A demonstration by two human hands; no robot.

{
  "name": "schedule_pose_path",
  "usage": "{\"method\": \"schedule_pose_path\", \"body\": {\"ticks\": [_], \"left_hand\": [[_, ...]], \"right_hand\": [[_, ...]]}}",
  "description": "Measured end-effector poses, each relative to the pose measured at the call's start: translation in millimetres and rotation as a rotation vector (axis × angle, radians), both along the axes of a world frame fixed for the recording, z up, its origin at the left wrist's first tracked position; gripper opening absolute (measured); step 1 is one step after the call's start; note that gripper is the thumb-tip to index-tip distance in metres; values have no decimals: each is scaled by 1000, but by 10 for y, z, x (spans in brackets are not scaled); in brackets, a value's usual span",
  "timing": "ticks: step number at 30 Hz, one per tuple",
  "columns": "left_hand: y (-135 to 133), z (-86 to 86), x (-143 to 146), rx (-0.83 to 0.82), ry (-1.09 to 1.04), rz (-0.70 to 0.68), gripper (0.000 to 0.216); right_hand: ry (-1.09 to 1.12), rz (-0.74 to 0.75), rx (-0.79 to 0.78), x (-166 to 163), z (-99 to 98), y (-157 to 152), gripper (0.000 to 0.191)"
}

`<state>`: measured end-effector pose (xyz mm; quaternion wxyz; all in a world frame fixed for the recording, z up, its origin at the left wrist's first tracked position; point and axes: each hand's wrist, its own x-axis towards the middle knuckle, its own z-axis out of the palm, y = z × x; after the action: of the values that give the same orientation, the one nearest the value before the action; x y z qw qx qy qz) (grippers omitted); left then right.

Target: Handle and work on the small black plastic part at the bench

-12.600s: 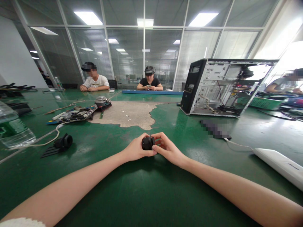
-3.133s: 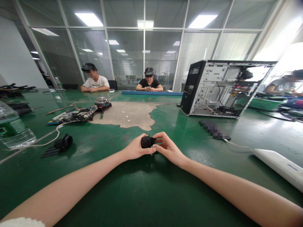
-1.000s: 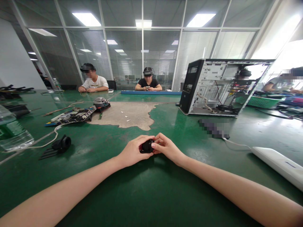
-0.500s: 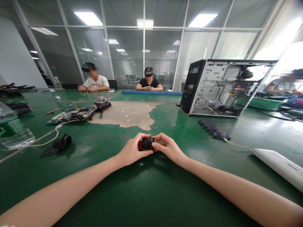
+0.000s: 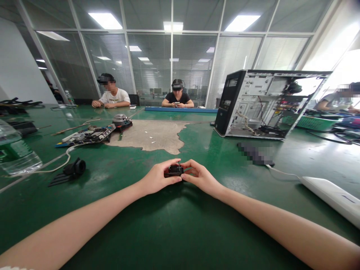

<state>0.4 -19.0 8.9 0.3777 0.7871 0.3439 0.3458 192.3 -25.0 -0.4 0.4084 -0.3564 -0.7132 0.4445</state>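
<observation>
A small black part [image 5: 174,170], roundish with a thin pin sticking up, sits between both of my hands just above the green table [image 5: 168,225]. My left hand [image 5: 157,178] is closed round its left side, thumb under and fingers over the top. From the right, my right hand [image 5: 198,176] pinches it with thumb and fingertips. Most of the part is hidden by my fingers.
An open computer case [image 5: 267,103] stands at the back right. At the left lie a circuit board [image 5: 87,135], a black fan part with cable [image 5: 74,168] and a water bottle [image 5: 14,153]. A white power strip [image 5: 329,195] lies right. Other people sit across the table.
The black part has been turned in my fingers; the red side seen half a second ago no longer shows. Both hands have sunk slightly toward the table.
</observation>
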Motion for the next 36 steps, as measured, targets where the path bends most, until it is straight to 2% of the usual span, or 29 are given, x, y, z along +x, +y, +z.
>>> {"method": "schedule_pose_path", "body": {"ticks": [6, 12, 20, 24, 30, 36], "left_hand": [[28, 38, -39, 2, 66, -59, 61], [39, 50, -50, 4, 69, -100, 59], [33, 27, -47, 52, 96, -61, 58], [27, 32, -49, 80, 112, -42, 58], [12, 42, -54, 122, 135, -30, 58], [-18, 47, -52, 232, 184, -7, 55]], "right_hand": [[1, -23, -54, -18, -2, 4, 27], [-36, -34, 4, -19, 30, -35, 28], [-4, 50, 4, 1, 15, -47, 28], [-11, 13, 6, -18, 14, -35, 21], [-30, -24, -31, -26, -19, 25, 26], [13, 68, -12, 7, -7, 0, 25]]}}
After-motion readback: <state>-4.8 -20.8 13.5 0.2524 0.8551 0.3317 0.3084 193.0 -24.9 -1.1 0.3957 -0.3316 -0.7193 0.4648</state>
